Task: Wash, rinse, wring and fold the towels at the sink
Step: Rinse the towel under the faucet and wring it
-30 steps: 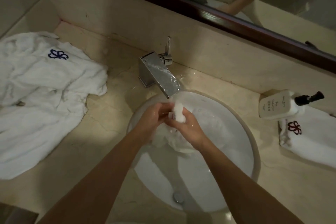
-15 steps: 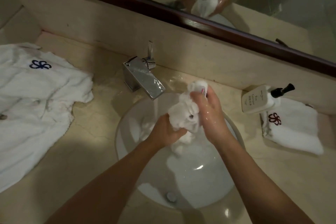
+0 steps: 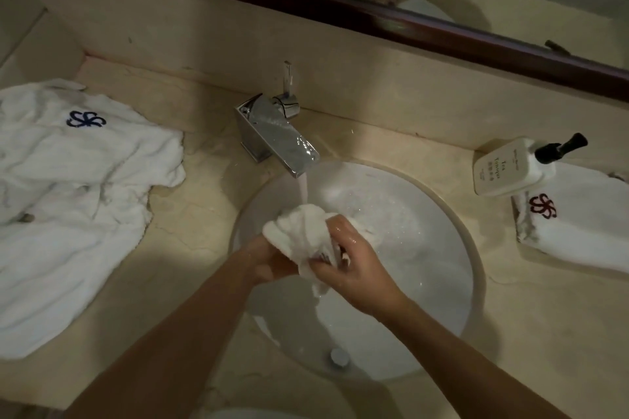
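A beige marble counter (image 3: 177, 269) is filling the frame, with a dark-framed mirror (image 3: 442, 31) running across the top. A large white towel with a blue emblem (image 3: 68, 207) is lying crumpled at the left edge. The round white basin (image 3: 439, 255) is sitting at center-right, its drain (image 3: 338, 356) showing near the bottom. At the right edge a folded white towel with a red emblem (image 3: 585, 231) is lying flat, a pump bottle (image 3: 510, 168) resting tipped on its upper end. The chrome faucet (image 3: 277, 136), upper center, is pouring water onto a small wet towel (image 3: 299, 231) bunched above the basin's center. The left hand (image 3: 269, 262) is grasping it from below; the right hand (image 3: 354, 269) is clenching around its right side.
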`<state>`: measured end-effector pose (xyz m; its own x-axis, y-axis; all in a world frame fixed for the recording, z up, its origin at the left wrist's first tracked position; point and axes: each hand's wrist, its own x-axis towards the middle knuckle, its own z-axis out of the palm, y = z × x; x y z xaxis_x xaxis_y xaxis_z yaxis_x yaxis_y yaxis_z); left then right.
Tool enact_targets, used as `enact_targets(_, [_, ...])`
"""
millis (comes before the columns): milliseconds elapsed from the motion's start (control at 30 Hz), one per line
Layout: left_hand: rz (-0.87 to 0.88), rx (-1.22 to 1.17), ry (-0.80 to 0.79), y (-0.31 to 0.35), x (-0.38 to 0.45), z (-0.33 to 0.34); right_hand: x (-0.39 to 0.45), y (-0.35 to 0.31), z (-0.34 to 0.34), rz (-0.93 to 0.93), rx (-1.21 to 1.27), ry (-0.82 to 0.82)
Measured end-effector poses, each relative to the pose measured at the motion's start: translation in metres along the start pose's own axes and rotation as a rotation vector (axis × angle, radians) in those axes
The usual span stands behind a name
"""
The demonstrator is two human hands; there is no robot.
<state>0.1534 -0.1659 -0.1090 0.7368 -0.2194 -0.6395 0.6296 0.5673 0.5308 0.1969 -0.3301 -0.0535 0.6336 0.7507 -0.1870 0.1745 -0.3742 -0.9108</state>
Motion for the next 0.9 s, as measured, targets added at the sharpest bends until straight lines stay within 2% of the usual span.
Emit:
enact_targets(100, [0.009, 0.104, 0.223, -0.005, -0.001, 0.001, -0.012, 0.017, 0.006, -0.038, -0.064, -0.153])
enact_targets(133, [0.033, 0.193, 0.28, -0.006, -0.003, 0.0, -0.017, 0.022, 0.004, 0.003, -0.019, -0.23])
enact_targets(167, [0.095, 0.391, 0.324, -0.007, -0.001, -0.007, -0.02, 0.023, 0.0, 0.111, 0.095, -0.267])
enact_targets(233, [0.286, 0.665, 0.33, 0.001, 0.002, -0.012, -0.021, 0.033, -0.007, 0.403, 0.366, -0.122])
enact_targets(267, [0.342, 0.753, 0.257, 0.008, 0.0, -0.011, -0.019, 0.044, -0.007, 0.548, 0.424, -0.014])
enact_targets(333, [0.401, 0.951, 0.103, 0.016, -0.004, -0.007, -0.003, 0.06, 0.002, 0.742, 0.496, 0.031])
enact_targets(400, [0.422, 1.08, 0.045, 0.02, -0.006, 0.007, 0.02, 0.067, 0.014, 0.795, 0.615, 0.051])
enact_targets(500, [0.414, 1.193, 0.202, 0.024, -0.011, 0.01, 0.052, 0.065, 0.017, 0.778, 0.63, 0.092])
enact_targets(567, [0.479, 1.18, 0.194, 0.024, -0.019, 0.004, 0.06, 0.065, 0.015, 0.765, 0.911, 0.006])
enact_targets(633, [0.438, 1.172, 0.141, 0.023, -0.031, 0.0, 0.063, 0.061, 0.015, 0.733, 1.204, -0.039])
enact_targets(700, [0.311, 1.122, 0.053, 0.021, -0.044, -0.005, 0.07, 0.057, 0.02, 0.734, 1.282, 0.037])
enact_targets(767, [0.325, 1.055, -0.004, 0.021, -0.052, -0.012, 0.078, 0.053, 0.027, 0.721, 1.299, 0.139])
enact_targets(833, [0.365, 0.836, 0.096, 0.017, -0.055, -0.018, 0.085, 0.051, 0.029, 0.696, 1.323, 0.21])
enact_targets(900, [0.272, 0.369, 0.197, 0.012, -0.058, -0.02, 0.09, 0.052, 0.025, 0.657, 1.316, 0.243])
